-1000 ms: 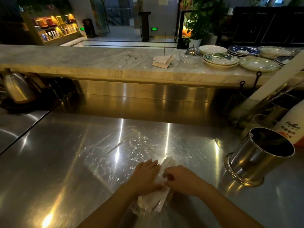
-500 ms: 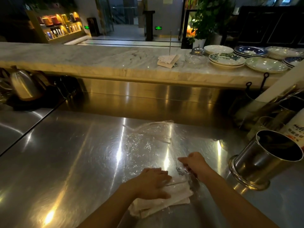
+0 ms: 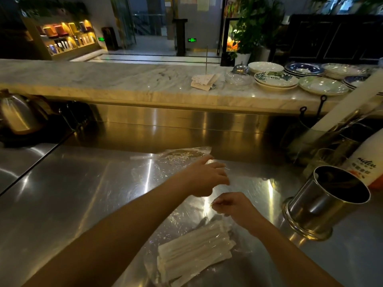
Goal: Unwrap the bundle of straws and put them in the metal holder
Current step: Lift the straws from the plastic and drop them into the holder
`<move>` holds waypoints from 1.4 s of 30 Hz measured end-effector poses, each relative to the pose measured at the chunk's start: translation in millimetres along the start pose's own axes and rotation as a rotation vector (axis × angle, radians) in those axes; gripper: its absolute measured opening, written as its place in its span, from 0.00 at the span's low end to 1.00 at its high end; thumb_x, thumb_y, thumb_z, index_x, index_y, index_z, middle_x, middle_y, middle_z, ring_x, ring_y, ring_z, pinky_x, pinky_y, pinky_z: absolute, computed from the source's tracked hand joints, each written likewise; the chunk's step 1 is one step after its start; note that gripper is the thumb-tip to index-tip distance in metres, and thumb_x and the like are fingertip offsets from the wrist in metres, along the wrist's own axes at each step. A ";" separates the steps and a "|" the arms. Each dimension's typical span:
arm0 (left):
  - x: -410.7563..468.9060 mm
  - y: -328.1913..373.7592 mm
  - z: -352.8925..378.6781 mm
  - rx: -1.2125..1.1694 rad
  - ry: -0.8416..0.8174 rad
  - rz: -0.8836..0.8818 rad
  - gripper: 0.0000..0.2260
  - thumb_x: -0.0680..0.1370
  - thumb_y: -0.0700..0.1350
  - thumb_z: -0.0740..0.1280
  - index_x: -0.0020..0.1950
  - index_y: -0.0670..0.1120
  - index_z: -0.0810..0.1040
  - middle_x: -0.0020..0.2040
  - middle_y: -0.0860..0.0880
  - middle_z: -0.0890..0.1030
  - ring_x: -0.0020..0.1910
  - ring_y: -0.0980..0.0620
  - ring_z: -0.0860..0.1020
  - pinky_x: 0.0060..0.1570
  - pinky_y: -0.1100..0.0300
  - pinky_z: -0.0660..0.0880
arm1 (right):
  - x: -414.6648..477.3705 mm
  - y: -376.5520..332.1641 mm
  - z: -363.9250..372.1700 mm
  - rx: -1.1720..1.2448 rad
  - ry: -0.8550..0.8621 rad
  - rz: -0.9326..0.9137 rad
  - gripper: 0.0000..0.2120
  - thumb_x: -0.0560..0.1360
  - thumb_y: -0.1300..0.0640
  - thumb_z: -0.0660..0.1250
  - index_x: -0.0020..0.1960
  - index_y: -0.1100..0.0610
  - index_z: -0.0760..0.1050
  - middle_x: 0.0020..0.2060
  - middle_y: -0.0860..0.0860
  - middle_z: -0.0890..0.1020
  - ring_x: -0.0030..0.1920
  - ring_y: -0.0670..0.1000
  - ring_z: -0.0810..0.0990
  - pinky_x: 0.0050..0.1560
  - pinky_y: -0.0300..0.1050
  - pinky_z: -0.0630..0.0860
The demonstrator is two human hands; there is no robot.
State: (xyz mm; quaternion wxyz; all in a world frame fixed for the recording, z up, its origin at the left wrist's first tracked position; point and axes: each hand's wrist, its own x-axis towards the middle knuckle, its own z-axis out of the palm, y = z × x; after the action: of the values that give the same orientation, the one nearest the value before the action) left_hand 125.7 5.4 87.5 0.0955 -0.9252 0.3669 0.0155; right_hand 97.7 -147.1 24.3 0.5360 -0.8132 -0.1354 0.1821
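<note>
Steel counter runs under us; our left hand reaches forward, fingers loosely spread over the clear wrap, gripping nothing we can make out. The straws lie near us, long axis slanting up-right, just below our right hand, which pinches film. Right again stands the empty metal holder, nearer the right hand.

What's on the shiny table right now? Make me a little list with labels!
straws: white bundle lying flat on the steel counter, near the person
plastic wrap: clear sheet spread open on the counter, partly under the straws
metal holder: right of the straws, no straws seen in it
left hand: reaching forward over the wrap
right hand: pinching the wrap above the straws
bottle: white, behind the holder
</note>
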 end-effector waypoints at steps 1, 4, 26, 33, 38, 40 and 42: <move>3.4 -3.7 -5.7 0.034 -0.081 -0.005 0.23 0.73 0.39 0.62 0.67 0.53 0.67 0.71 0.50 0.68 0.73 0.50 0.57 0.71 0.44 0.43 | -0.9 -0.8 -2.4 -0.003 -0.002 -0.018 0.04 0.71 0.61 0.69 0.40 0.54 0.81 0.32 0.46 0.82 0.32 0.39 0.79 0.34 0.28 0.72; 9.1 -13.9 -22.5 0.101 -0.173 -0.008 0.16 0.74 0.43 0.65 0.61 0.52 0.73 0.64 0.48 0.75 0.69 0.48 0.65 0.71 0.42 0.42 | -4.2 -0.8 -8.7 0.005 0.007 -0.047 0.07 0.71 0.63 0.68 0.39 0.53 0.80 0.32 0.47 0.81 0.31 0.39 0.79 0.33 0.28 0.73; -15.5 -66.7 -127.8 0.064 0.221 -0.163 0.04 0.74 0.43 0.66 0.44 0.52 0.77 0.40 0.57 0.74 0.50 0.52 0.76 0.68 0.46 0.48 | -26.5 15.1 -42.9 0.196 0.299 -0.094 0.12 0.67 0.67 0.71 0.50 0.60 0.79 0.41 0.50 0.84 0.40 0.44 0.83 0.40 0.31 0.78; -22.5 -67.5 -146.3 0.048 0.297 -0.236 0.08 0.73 0.42 0.66 0.39 0.54 0.72 0.39 0.56 0.75 0.49 0.51 0.76 0.68 0.48 0.49 | -28.3 8.7 -55.7 0.219 0.490 -0.148 0.08 0.70 0.65 0.68 0.40 0.53 0.80 0.37 0.51 0.83 0.39 0.52 0.82 0.33 0.36 0.79; -35.8 -76.1 -155.6 -0.018 0.390 -0.329 0.05 0.73 0.44 0.68 0.46 0.51 0.77 0.43 0.53 0.79 0.54 0.50 0.74 0.66 0.48 0.51 | -40.2 -16.7 -80.0 0.245 0.671 -0.313 0.09 0.72 0.61 0.66 0.40 0.48 0.79 0.36 0.51 0.82 0.39 0.53 0.80 0.36 0.42 0.79; -44.1 -83.2 -152.9 -0.056 0.451 -0.342 0.05 0.72 0.44 0.69 0.44 0.53 0.77 0.42 0.54 0.79 0.52 0.50 0.73 0.65 0.49 0.52 | -46.8 -31.5 -90.8 0.228 0.726 -0.407 0.09 0.72 0.58 0.65 0.41 0.45 0.79 0.36 0.48 0.83 0.37 0.48 0.81 0.37 0.40 0.80; -51.8 -87.0 -142.3 -0.047 0.360 -0.365 0.07 0.71 0.45 0.69 0.37 0.55 0.74 0.38 0.56 0.77 0.50 0.51 0.72 0.63 0.49 0.52 | -47.7 -39.5 -97.8 0.210 0.713 -0.430 0.10 0.73 0.58 0.65 0.41 0.44 0.78 0.36 0.46 0.83 0.38 0.48 0.82 0.37 0.41 0.81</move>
State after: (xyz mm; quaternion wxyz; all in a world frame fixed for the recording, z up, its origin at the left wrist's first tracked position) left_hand 141.3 75.6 246.7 0.0084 -0.9659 0.2045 -0.1584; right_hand 97.1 -232.0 103.0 0.6549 -0.7195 -0.0890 -0.2134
